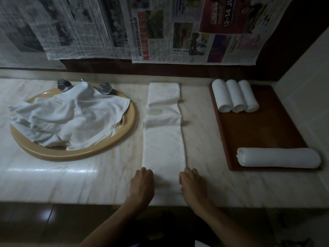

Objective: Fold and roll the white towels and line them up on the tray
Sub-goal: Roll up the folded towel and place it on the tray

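Note:
A white towel (164, 132), folded into a long narrow strip, lies on the marble counter and runs away from me. My left hand (141, 184) rests at the strip's near left edge, fingers curled down onto it. My right hand (191, 184) sits at the near right edge in the same way. Whether either hand pinches the cloth is hidden. On the brown wooden tray (260, 129) at the right, three rolled towels (235, 98) stand side by side at the far end. One larger roll (278, 157) lies crosswise at the near end.
A heap of loose white towels (71, 114) fills a beige round sink (85, 152) at the left, with chrome tap handles (104, 88) behind it. Newspaper sheets (178, 29) hang on the back wall. A tiled wall (306, 97) borders the tray's right side.

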Demonstrator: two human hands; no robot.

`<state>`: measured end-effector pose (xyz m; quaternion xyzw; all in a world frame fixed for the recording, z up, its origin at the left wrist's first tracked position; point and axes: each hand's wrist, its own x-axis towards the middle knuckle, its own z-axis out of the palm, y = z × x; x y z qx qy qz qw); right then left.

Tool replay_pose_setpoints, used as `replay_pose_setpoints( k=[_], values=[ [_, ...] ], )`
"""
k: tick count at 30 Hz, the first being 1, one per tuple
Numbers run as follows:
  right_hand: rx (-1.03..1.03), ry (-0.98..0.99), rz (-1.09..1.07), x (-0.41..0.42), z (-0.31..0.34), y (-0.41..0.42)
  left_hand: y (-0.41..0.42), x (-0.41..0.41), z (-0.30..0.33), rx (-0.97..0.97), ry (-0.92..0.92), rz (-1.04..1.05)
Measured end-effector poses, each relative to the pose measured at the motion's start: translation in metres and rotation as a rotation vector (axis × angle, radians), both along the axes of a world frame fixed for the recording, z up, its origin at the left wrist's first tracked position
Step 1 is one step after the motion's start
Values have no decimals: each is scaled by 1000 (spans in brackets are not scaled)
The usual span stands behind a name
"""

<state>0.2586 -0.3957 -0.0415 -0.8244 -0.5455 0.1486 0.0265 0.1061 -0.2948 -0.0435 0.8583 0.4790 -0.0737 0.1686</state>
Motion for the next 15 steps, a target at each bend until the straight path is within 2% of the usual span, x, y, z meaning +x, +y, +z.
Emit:
replay_pose_setpoints(
  k=[4, 10, 15],
  values=[
    [201, 31, 88, -8, -17, -13, -18, -20, -10, -13, -90, -133],
    [430, 112, 175, -9, -36, -38, -14, -52, -35, 30, -350, -330],
    [447, 147, 272, 6, -45, -36, 5, -61, -35, 52, -349, -510]
  ],
)
